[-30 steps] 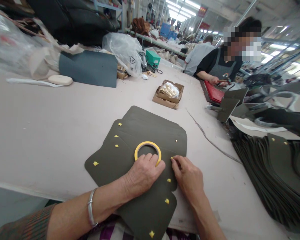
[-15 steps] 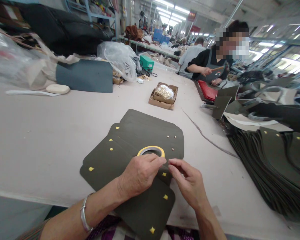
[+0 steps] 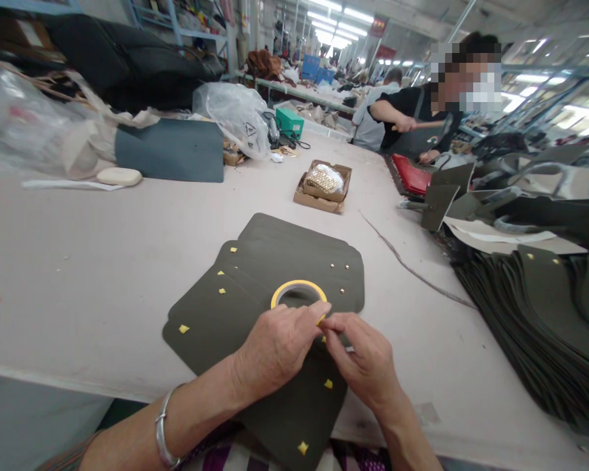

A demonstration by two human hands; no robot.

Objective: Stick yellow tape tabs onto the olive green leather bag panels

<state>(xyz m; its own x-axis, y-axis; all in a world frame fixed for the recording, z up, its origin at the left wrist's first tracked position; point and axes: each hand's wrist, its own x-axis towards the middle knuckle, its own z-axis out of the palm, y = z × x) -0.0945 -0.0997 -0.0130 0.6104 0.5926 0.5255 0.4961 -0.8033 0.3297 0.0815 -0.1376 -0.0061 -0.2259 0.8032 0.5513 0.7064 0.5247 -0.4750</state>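
1. A person's left hand (image 3: 277, 340), a silver bangle (image 3: 161, 425) on its wrist, holds a roll of yellow tape (image 3: 299, 285), thumb and fingers closed on the near right part of the ring. The hand hides that near edge.
2. The right hand (image 3: 360, 356) meets it from the right. Its thumb and index finger are drawn narrowly together, tips touching or almost touching the tape beside the left thumb; whether they grip it, I cannot tell.
3. The roll stands tilted above overlapping dark olive panels (image 3: 260, 307) on a pale table (image 3: 103, 261). Both hands cover part of the panels.
4. Small yellow tape pieces (image 3: 184, 329) dot the panels on the left and near sides; one is partly hidden by the right fingertips. Three shiny studs (image 3: 347, 267) sit toward the far right.
5. Beyond, well apart, is a cardboard box (image 3: 319, 199) of gold-coloured pieces.
6. To the right, a thick stack of dark strips (image 3: 515, 340) fans out.
7. Farther back, a co-worker (image 3: 405, 108) holds a hammer (image 3: 429, 124) near a red item (image 3: 415, 175).
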